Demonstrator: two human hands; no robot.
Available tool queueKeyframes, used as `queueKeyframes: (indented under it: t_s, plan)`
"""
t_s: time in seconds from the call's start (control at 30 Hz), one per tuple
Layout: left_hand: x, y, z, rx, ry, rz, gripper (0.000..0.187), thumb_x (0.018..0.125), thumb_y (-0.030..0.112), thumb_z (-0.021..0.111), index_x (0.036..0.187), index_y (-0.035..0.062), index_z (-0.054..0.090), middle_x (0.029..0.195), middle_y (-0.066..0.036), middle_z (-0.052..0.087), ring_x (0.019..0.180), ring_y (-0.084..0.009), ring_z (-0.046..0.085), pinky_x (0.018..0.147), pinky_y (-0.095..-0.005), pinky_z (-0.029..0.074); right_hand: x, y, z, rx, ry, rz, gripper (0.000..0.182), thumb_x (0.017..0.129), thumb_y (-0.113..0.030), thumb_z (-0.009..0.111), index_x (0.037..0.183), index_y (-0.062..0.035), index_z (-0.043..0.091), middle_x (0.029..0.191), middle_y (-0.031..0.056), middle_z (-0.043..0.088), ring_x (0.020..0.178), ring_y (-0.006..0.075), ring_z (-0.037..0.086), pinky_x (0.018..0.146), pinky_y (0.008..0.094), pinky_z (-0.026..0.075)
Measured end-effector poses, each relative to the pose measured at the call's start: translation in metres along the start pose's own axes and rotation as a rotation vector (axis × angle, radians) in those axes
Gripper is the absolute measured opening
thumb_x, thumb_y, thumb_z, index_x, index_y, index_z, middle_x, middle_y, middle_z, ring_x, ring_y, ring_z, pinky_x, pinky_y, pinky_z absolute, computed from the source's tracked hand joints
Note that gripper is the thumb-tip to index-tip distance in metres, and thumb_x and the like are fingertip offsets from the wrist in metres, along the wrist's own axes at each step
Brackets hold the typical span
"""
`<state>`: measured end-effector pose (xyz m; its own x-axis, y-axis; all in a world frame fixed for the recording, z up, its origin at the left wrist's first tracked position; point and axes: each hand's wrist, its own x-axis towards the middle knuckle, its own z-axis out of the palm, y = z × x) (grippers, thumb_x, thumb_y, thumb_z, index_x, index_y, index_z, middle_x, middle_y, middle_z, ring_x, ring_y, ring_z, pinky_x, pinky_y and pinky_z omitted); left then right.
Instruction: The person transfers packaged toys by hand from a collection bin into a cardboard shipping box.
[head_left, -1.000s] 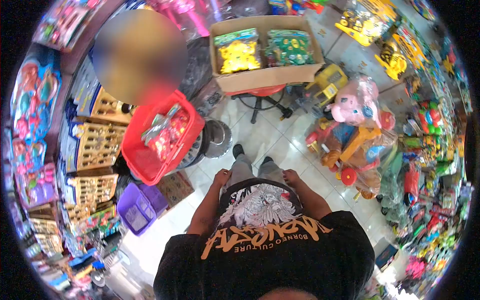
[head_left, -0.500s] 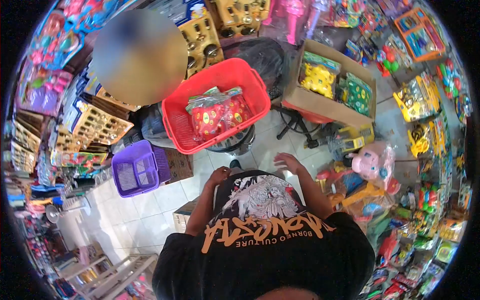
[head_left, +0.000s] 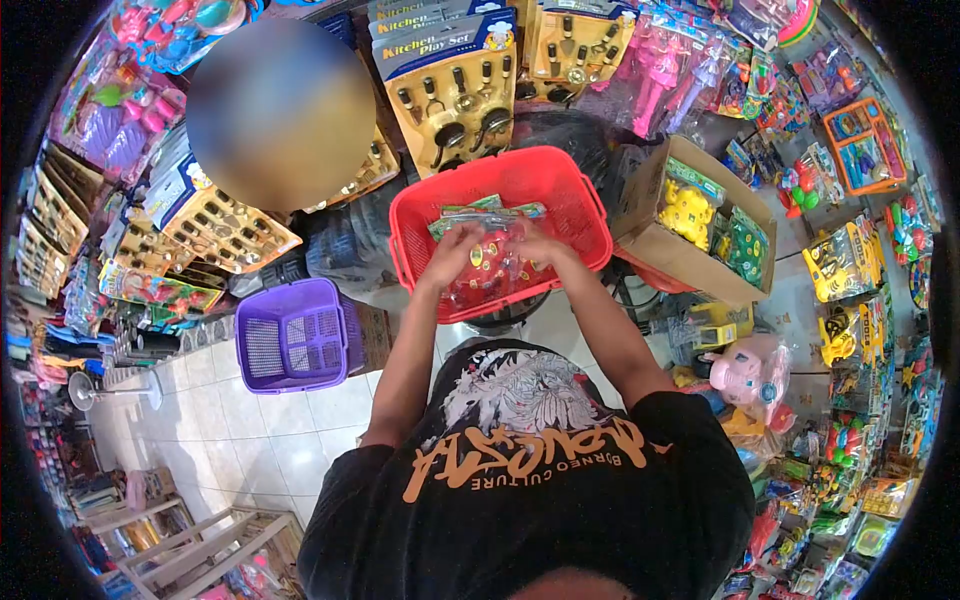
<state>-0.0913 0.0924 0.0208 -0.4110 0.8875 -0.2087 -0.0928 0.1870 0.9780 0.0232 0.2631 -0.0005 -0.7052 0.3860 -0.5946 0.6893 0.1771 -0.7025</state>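
Note:
A red plastic basket stands in front of me, holding red toys with yellow spots in clear plastic bags with green header cards. Both my hands are inside the basket at the upper part of these bags. My left hand is at the left side, its fingers curled onto the plastic. From the right, my right hand has its fingers bent over the bag top. Some fingertips are blurred against the shiny wrapping.
Right of the basket, a cardboard box holds yellow and green bagged toys. A purple basket stands at left. Kitchen play sets hang behind. A pink toy lies at right, among packaged toys. A blurred disc covers the upper left.
Both hands have gone from near my waist forward into the red basket and reached the bagged red toys. The camera view has shifted, so the surroundings sit differently in frame.

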Motion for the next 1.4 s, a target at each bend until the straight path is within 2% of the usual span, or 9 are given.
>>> queueKeyframes:
  t_s: [0.07,0.27,0.5,0.63,0.67,0.77,1.03,1.3,1.4]
  plan:
    - [0.039,-0.043,-0.013,0.442,0.336,-0.082,0.078,0.077,0.053,0.057,0.130,-0.0001,0.036,0.125,-0.023,0.043,0.121,-0.0333,0.039,0.100,-0.0395,0.032,0.011,0.006,0.007,-0.127,0.019,-0.045,0.098,0.067,-0.049,0.071,0.140,-0.0129,0.016,0.143,0.0173,0.019,0.130,0.0309,0.024,0.098,0.0377,0.037]
    - [0.065,-0.086,-0.009,0.937,0.251,-0.343,0.119,0.063,0.058,0.067,0.137,-0.0062,-0.001,0.140,-0.029,0.018,0.129,-0.0388,0.026,0.106,-0.0391,0.025,-0.001,0.002,0.008,-0.370,0.051,-0.066,0.106,0.063,-0.060,0.067,0.141,-0.0105,0.016,0.145,0.0220,0.014,0.135,0.0336,0.012,0.105,0.0401,0.027]
    - [0.062,-0.092,-0.019,0.584,0.325,-0.346,0.138,0.051,0.048,0.080,0.133,-0.0094,-0.015,0.135,-0.029,0.031,0.124,-0.0348,0.036,0.104,-0.0350,0.030,0.005,0.013,0.009,-0.266,0.132,-0.244,0.096,0.067,-0.055,0.067,0.137,-0.0019,0.028,0.136,0.0237,0.033,0.126,0.0297,0.034,0.102,0.0368,0.031]
    - [0.091,-0.148,-0.034,0.496,0.493,-0.247,0.125,0.050,0.049,0.081,0.133,-0.0122,0.010,0.125,-0.027,0.045,0.115,-0.0328,0.047,0.097,-0.0352,0.037,0.035,0.034,0.014,-0.003,0.325,-0.421,0.086,0.067,-0.041,0.074,0.131,0.0004,0.034,0.126,0.0201,0.044,0.116,0.0283,0.045,0.096,0.0362,0.037]
    - [0.082,-0.123,-0.035,0.451,0.364,-0.253,0.105,0.051,0.045,0.082,0.125,-0.0114,0.033,0.116,-0.023,0.054,0.106,-0.0306,0.055,0.090,-0.0368,0.043,0.048,0.043,0.015,0.010,0.459,-0.547,0.085,0.066,-0.037,0.076,0.129,0.0008,0.034,0.122,0.0189,0.047,0.113,0.0277,0.047,0.094,0.0359,0.039]
    - [0.014,0.012,-0.001,0.213,0.364,-0.119,0.092,0.052,0.044,0.082,0.116,-0.0104,0.044,0.108,-0.020,0.058,0.100,-0.0283,0.057,0.086,-0.0368,0.045,0.030,0.022,0.009,0.221,0.687,-0.392,0.088,0.066,-0.037,0.077,0.130,0.0005,0.030,0.117,0.0165,0.049,0.110,0.0245,0.049,0.091,0.0341,0.041]
    - [0.026,-0.026,-0.010,0.002,0.475,0.121,0.071,0.067,0.026,0.079,0.115,-0.0065,0.038,0.108,-0.014,0.054,0.096,-0.0204,0.055,0.084,-0.0315,0.045,-0.019,-0.009,0.017,0.323,0.374,-0.504,0.109,0.061,-0.044,0.079,0.137,-0.0024,0.012,0.136,0.0205,0.027,0.128,0.0313,0.028,0.106,0.0387,0.023]
    - [0.001,-0.005,-0.019,-0.624,0.182,-0.012,0.036,0.082,0.021,0.065,0.111,0.0034,0.051,0.102,-0.006,0.058,0.085,-0.0142,0.059,0.073,-0.0282,0.049,0.001,-0.003,0.012,0.507,0.401,-0.648,0.060,0.080,-0.019,0.067,0.126,-0.0041,0.033,0.118,0.0087,0.046,0.110,0.0168,0.045,0.091,0.0302,0.040]
    - [-0.015,0.009,-0.009,-0.596,0.194,-0.040,0.034,0.085,0.019,0.061,0.113,0.0021,0.052,0.104,-0.005,0.059,0.088,-0.0134,0.058,0.076,-0.0294,0.049,-0.004,-0.013,0.005,0.527,0.325,-0.599,0.065,0.077,-0.033,0.070,0.127,-0.0064,0.038,0.123,0.0133,0.045,0.115,0.0253,0.044,0.093,0.0372,0.039]
